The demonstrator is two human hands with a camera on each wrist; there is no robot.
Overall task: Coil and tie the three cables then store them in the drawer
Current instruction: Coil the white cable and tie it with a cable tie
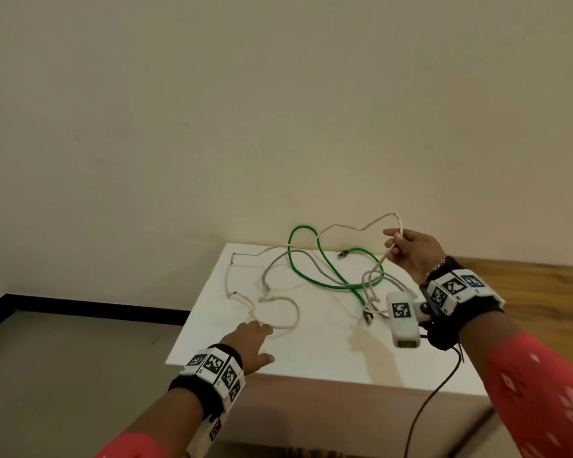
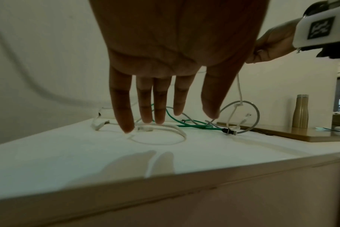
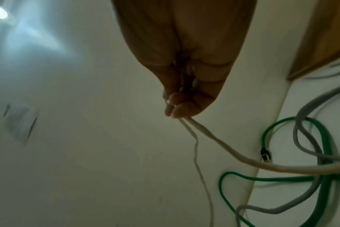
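Three cables lie tangled on a white cabinet top [image 1: 311, 355]: a green cable [image 1: 325, 259], a grey cable [image 1: 315, 262] and a cream cable [image 1: 288, 312]. My right hand [image 1: 407, 249] is raised above the back right of the top and pinches a loop of the cream cable [image 3: 213, 138], which hangs down to the tangle. My left hand [image 1: 255, 338] hovers open over the near left part, fingers [image 2: 124, 110] straight and spread, just above a cream loop [image 2: 165, 138]. The drawer is not in view.
The cabinet stands against a cream wall, with grey floor [image 1: 63, 358] to its left. A wooden surface [image 1: 526, 292] adjoins on the right, where a metal bottle [image 2: 301, 112] stands. A dark cord [image 1: 424, 411] hangs from my right wrist over the front edge.
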